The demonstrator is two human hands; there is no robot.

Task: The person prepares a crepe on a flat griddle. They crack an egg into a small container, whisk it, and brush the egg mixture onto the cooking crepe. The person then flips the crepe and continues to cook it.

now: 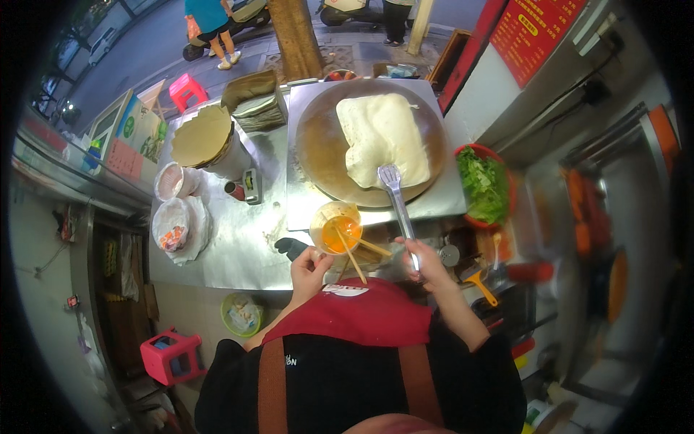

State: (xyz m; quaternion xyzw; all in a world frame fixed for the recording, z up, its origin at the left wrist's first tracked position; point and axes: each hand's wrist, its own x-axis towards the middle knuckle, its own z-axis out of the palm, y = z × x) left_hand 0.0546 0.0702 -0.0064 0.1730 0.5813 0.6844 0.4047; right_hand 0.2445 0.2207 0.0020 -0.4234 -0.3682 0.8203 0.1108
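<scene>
A large pale flatbread (379, 135) lies on the round griddle (320, 146), folded or wrinkled at its left side. My right hand (425, 263) holds metal tongs (400, 203) by the handle, and their slotted tip rests at the flatbread's near edge. Just in front of me a bowl (325, 217) holds beaten egg (340, 233), with wooden chopsticks (352, 260) standing in it. My left hand (312, 271) is beside the bowl's lower left, fingers curled with the thumb against them; whether anything small is between them cannot be told. A black object (291, 248) lies behind that hand.
A red basin of lettuce (482, 184) stands right of the griddle. Leftward on the steel counter (260, 217) are a tub topped with brown paper (203, 135), a tape dispenser (252, 186) and lined baskets (172, 225). An orange-handled brush (480, 285) lies at right; a pink stool (171, 355) stands below left.
</scene>
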